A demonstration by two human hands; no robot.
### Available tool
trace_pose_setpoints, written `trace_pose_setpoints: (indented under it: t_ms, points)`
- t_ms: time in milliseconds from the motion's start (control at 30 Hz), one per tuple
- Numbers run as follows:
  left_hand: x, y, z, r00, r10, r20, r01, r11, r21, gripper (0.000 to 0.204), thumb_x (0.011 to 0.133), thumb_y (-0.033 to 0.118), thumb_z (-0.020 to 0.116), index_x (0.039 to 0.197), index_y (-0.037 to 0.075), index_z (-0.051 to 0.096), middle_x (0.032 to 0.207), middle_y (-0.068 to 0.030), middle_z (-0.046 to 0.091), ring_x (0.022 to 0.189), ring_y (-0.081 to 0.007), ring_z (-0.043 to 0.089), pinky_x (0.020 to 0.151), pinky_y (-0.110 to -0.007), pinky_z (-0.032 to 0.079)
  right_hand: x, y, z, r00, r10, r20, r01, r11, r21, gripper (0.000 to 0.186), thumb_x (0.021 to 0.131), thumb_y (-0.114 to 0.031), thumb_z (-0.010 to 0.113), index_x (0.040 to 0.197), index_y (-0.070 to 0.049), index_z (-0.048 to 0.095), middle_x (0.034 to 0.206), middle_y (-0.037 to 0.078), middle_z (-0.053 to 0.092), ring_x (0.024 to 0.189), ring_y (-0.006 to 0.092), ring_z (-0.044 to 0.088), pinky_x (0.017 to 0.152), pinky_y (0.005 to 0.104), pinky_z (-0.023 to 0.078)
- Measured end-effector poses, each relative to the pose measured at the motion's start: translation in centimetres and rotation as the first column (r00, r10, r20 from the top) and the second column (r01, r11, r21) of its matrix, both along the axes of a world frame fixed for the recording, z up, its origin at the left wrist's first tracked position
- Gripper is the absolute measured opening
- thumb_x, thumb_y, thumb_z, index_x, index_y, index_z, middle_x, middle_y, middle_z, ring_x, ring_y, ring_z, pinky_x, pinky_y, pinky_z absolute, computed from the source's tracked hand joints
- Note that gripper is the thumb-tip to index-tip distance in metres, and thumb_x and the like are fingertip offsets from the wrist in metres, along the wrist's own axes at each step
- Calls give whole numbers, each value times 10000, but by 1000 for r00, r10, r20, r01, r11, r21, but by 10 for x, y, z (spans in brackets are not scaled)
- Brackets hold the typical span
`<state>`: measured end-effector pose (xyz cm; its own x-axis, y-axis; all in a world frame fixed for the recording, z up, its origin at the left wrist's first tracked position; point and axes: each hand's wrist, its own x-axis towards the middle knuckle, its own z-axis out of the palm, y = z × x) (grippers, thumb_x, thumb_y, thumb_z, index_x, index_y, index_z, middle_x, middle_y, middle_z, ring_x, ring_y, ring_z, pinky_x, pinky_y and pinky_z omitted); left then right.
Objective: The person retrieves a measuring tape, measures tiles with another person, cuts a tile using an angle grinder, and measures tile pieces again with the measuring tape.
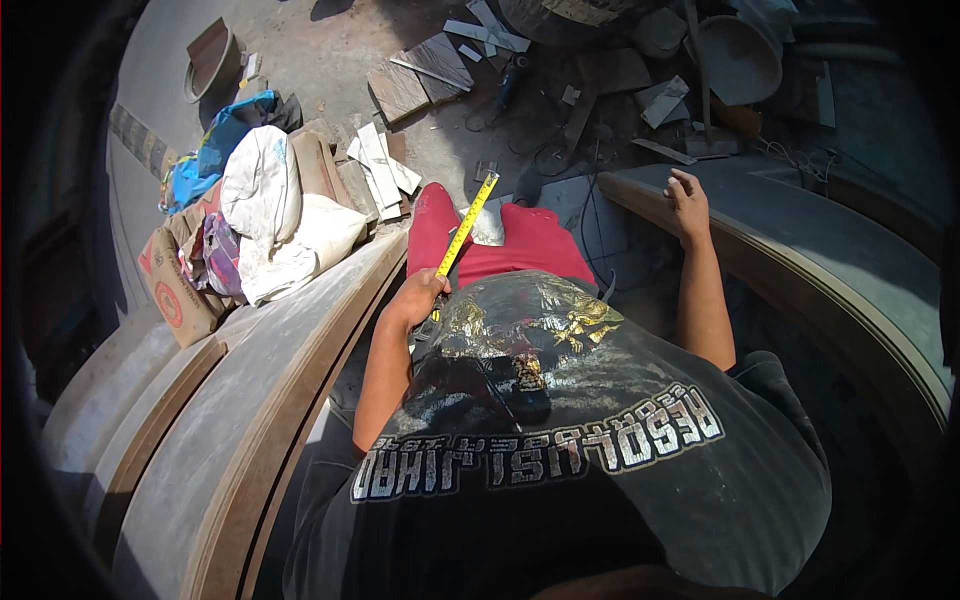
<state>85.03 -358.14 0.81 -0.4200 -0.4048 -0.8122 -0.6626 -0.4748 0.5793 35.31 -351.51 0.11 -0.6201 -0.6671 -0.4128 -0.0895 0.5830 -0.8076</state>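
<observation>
My left hand (412,299) is closed around a tape measure in front of my body. Its yellow blade (467,228) sticks out away from me, slanting up to the right over my red trousers (525,248). The tape's case is mostly hidden by my fingers. Raised on the right, my right hand (688,206) has half-bent fingers slightly apart, and nothing shows in it. It is close to the inner edge of the curved right-hand counter (800,262), seemingly above it. A grey-white patch (487,228) shows between my knees, partly behind the blade.
Curved grey slabs with brown edges (290,400) run along my left. White sacks (265,190) and a brown paper bag (178,285) lie on them. Ahead are tile pieces (420,77), white strips (384,170), a power tool (512,80) with cable, and a round basin (738,62).
</observation>
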Motion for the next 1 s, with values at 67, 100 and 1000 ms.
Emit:
trace_pose_setpoints:
  t_ms: [67, 100, 1000]
  points:
    - [-4, -6, -12, 998, -61, 12, 61, 998, -33, 278, 943, 227, 471, 840, 9, 609, 809, -92, 583, 807, -210, 531, 758, -329, 418, 15, -21, 17, 1000, 20, 7, -20, 1000, 2, 360, 890, -177, 618, 1188, 22, 581, 1010, 94, 638, 876, 136, 574, 813, 276, 459]
    - [-7, -9, -13, 999, -50, -10, 50, 998, -37, 298, 944, 230, 464, 841, -3, 619, 814, -110, 589, 818, -225, 541, 763, -339, 426, 23, -22, 21, 999, 44, 15, -44, 999, 6, 361, 890, -179, 620, 1189, 19, 581, 1018, 102, 639, 893, 146, 575, 830, 281, 458]
    - [19, -2, -64, 909, 417, -15, -281, 637, 718, 323, 961, 352, 478, 878, 60, 588, 781, 2, 555, 717, -98, 508, 680, -267, 416, 99, -144, -71, 483, 664, 571, -869, 443, 219, 206, 898, -235, 626, 918, -31, 626, 824, 121, 657, 773, 261, 634, 710, 366, 481]
